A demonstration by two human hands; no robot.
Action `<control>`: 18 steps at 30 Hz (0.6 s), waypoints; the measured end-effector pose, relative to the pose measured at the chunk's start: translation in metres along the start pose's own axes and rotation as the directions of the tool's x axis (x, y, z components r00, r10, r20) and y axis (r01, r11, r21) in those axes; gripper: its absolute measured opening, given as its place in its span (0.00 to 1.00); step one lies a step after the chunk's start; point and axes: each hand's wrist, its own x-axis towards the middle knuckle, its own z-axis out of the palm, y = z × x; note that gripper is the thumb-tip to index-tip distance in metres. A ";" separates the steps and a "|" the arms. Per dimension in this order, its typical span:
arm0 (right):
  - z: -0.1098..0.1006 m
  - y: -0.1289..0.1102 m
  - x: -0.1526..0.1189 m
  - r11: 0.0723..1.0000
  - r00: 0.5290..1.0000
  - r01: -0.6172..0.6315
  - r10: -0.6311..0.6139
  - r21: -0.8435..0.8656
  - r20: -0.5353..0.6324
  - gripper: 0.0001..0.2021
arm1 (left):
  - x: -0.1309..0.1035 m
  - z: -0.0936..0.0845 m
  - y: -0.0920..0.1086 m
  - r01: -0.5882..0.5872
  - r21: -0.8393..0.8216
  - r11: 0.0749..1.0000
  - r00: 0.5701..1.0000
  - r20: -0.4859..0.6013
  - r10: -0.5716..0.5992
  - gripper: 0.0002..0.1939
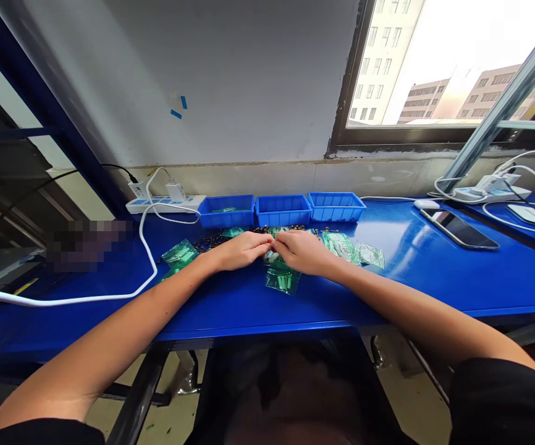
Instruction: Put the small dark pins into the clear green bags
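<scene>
My left hand [244, 250] and my right hand [301, 250] meet at the fingertips above the blue table [249, 309]. Both have their fingers closed together at the top of a green plastic bag [283, 279] with pale pieces inside, which shows just below my right hand. Whether either hand grips that bag or something smaller is hidden by the fingers. Right of my hands lie more green bags [339, 245]; another green bag [179, 254] lies to the left. Dark screws [210, 240] are heaped beside my left hand, and some brassy ones [297, 227] show behind the hands.
Three blue bins stand along the back: left [227, 213], with green bags inside, middle [283, 213] and right [337, 209]. A power strip [193, 203] and white cable [145, 247] are at the left. A phone [459, 228] and second power strip [492, 193] lie right.
</scene>
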 end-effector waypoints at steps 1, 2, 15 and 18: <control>0.000 0.000 0.000 1.000 1.000 -0.004 0.004 -0.003 0.007 0.16 | 0.000 0.000 0.001 -0.004 -0.012 1.000 1.000 0.006 0.004 0.14; 0.000 0.000 0.000 1.000 1.000 -0.009 0.009 -0.006 0.012 0.16 | 0.000 0.001 0.001 -0.007 -0.019 1.000 1.000 0.015 0.008 0.13; -0.001 0.002 0.001 0.999 0.999 -0.026 0.027 -0.033 0.039 0.18 | 0.004 0.007 -0.004 -0.052 0.099 0.994 0.999 0.002 0.052 0.15; -0.002 0.000 0.000 0.997 0.997 -0.060 0.062 -0.053 0.038 0.18 | 0.003 0.006 -0.003 -0.052 0.118 0.992 0.999 0.007 0.052 0.15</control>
